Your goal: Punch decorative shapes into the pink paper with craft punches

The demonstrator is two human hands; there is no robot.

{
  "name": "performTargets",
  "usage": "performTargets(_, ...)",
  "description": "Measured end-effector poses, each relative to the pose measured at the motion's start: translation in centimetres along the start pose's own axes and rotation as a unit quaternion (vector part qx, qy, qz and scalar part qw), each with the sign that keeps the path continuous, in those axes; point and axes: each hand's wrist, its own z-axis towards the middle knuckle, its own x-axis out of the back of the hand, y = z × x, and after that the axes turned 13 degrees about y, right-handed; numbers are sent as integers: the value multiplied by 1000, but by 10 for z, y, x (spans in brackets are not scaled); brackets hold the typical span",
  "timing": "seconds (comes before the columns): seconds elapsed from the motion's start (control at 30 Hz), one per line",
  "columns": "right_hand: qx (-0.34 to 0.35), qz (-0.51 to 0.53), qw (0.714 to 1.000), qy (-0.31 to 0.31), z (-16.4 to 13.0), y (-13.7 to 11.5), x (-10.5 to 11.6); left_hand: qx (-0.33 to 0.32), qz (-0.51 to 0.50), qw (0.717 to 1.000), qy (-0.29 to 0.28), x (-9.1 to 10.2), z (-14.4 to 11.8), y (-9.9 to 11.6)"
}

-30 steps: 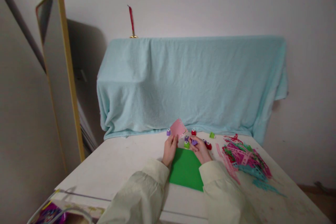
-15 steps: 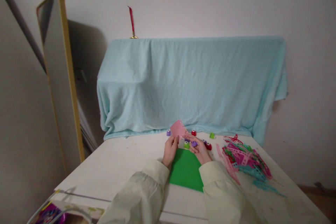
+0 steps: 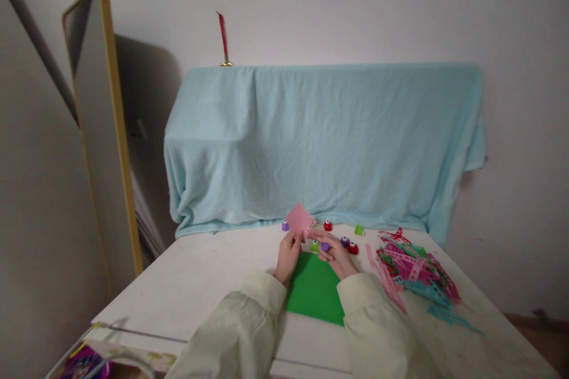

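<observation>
Between the fingers of my left hand [image 3: 290, 253] is the lower corner of a pink sheet of paper [image 3: 299, 217], tilted up, with small cut-outs along its right edge. My right hand [image 3: 336, 253] is closed around a small purple paper punch [image 3: 325, 246], and its fingertips reach the paper's lower right side. Just behind that hand sit a green punch [image 3: 315, 245], another purple punch [image 3: 344, 241] and a red punch [image 3: 352, 247]. Below both hands lies a green sheet [image 3: 315, 289] flat on the table.
A heap of pink, red, green and blue punched paper strips [image 3: 415, 269] lies on the right of the white table [image 3: 200, 284]. More punches stand at the back: purple [image 3: 285, 225], red [image 3: 328, 225] and green [image 3: 359, 230]. A light blue cloth [image 3: 329, 142] hangs behind.
The pink paper has turned slightly and shifted a little left. My right hand has moved slightly left with the purple punch, exposing more of the punches behind it.
</observation>
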Motion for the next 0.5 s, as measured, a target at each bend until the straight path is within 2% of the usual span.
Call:
performTargets(0.23, -4, 1, 1000, 12, 3, 4, 3, 5, -17, 1000, -7, 0, -1, 2)
performTargets(0.5, -19, -15, 1000, -9, 5, 4, 4, 3, -21, 999, -43, 0, -2, 8)
